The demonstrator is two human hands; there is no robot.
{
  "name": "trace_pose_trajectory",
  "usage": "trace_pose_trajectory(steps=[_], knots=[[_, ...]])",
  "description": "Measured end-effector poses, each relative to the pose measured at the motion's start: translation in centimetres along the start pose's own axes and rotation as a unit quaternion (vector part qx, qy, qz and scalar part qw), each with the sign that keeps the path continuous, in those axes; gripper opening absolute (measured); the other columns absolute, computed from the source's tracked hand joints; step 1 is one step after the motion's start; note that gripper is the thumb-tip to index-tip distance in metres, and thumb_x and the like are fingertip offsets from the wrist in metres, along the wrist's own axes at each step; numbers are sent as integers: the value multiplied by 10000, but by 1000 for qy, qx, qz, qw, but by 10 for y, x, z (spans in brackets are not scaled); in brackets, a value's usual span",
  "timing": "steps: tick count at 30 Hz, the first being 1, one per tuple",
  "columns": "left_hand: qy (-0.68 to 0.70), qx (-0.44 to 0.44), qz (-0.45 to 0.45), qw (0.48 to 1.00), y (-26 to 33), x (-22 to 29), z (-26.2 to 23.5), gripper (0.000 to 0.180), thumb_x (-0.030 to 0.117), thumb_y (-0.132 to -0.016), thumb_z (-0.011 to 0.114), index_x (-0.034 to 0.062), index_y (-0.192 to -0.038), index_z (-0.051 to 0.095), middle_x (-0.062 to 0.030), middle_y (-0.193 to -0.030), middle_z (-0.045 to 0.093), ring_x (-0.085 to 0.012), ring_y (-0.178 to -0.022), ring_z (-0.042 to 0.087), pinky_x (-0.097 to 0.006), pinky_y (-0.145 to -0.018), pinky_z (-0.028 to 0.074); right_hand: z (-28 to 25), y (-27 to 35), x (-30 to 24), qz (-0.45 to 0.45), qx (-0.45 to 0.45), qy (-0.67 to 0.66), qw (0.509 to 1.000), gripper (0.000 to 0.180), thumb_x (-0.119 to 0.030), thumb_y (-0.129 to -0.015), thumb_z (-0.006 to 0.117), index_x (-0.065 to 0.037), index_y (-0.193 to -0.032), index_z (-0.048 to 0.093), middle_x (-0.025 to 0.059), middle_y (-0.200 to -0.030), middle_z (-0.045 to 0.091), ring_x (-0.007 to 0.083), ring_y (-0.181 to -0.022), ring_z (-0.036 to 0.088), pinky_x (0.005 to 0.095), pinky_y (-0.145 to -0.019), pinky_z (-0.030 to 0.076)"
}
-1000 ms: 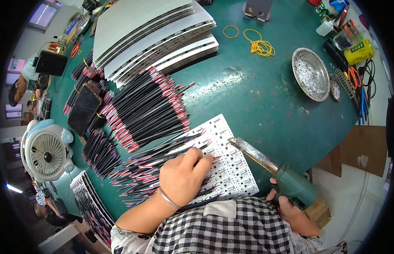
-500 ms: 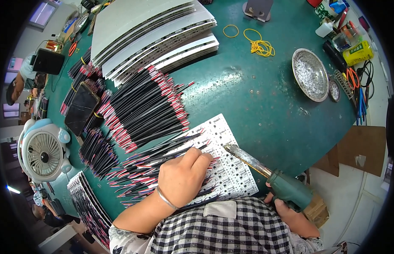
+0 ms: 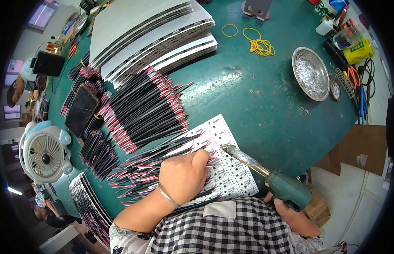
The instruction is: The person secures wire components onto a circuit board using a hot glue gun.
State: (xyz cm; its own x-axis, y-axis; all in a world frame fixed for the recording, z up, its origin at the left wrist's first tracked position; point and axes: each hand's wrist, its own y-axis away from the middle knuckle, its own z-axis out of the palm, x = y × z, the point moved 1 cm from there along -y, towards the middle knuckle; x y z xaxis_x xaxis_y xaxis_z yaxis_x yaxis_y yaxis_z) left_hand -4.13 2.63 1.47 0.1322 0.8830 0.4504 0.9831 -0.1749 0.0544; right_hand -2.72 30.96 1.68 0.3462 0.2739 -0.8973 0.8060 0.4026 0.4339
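Note:
My left hand [image 3: 184,175], wearing a silver bangle, is closed in a pinch over the white circuit board [image 3: 235,169]. A thin wire seems to be between its fingers, though the fingertips are partly hidden. Several black-sleeved wires [image 3: 142,169] with red, white and blue ends lie across the board's left part and beneath this hand. In my right hand [image 3: 286,207] is a soldering iron [image 3: 290,190] with a green handle. Its metal shaft slants up and left over the board, the tip just right of my left fingers; whether it touches the board I cannot tell.
A row of black wires [image 3: 142,110] lies beyond the board, below stacked white panels [image 3: 142,34]. A phone [image 3: 82,110] rests on wire bundles at left, near a small fan [image 3: 44,156]. Right are a metal bowl [image 3: 310,74] and yellow rubber bands [image 3: 261,47].
My left fingers have shifted slightly, drawing back a little to the left. The soldering iron's tip has moved slightly left, closer to them.

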Motion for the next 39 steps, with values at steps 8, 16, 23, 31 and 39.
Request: trace_pose_trajectory(steps=[8, 16, 23, 31, 39], knots=[[32, 7, -9, 999, -3, 0, -4, 227, 35, -711, 648, 84, -920, 572, -78, -706, 587, -262, -591, 600, -365, -511, 471, -1, -2, 5, -33, -4, -2, 999, 461, -317, -929, 553, 26, -1236, 524, 111, -821, 635, 178, -736, 614, 318, -744, 482], [-30, 82, 128, 988, 5, -9, -5, 240, 125, -745, 618, 106, -983, 642, -16, -815, 535, -162, -607, 578, -290, -483, 480, 0, -1, 2, -35, 5, -22, 999, 468, -325, -921, 563, 27, -1228, 532, 114, -891, 630, 178, -738, 614, 318, -725, 490], [-58, 59, 126, 989, 9, -4, 0, 295, 68, -669, 625, 82, -959, 675, -9, -719, 522, -158, -553, 549, -289, -455, 434, -2, 2, 4, -42, -8, -15, 999, 431, -252, -909, 576, 30, -1232, 533, 117, -904, 637, 172, -742, 617, 313, -726, 496], [-82, 58, 111, 989, 5, -5, 6, 243, 168, -758, 635, 117, -994, 661, -9, -710, 432, -135, -550, 523, -288, -446, 434, -1, -3, 2, -85, -10, -3, 996, 389, -132, -891, 580, 54, -1227, 519, 140, -1046, 632, 180, -745, 634, 318, -684, 521], [-75, 55, 105, 990, 5, -6, 6, 247, 162, -759, 634, 110, -999, 659, -17, -724, 435, -135, -555, 528, -285, -448, 439, -6, -6, 12, -116, -38, 137, 983, 339, -81, -862, 596, 48, -1172, 548, 121, -1002, 635, 171, -717, 632, 302, -674, 514]])
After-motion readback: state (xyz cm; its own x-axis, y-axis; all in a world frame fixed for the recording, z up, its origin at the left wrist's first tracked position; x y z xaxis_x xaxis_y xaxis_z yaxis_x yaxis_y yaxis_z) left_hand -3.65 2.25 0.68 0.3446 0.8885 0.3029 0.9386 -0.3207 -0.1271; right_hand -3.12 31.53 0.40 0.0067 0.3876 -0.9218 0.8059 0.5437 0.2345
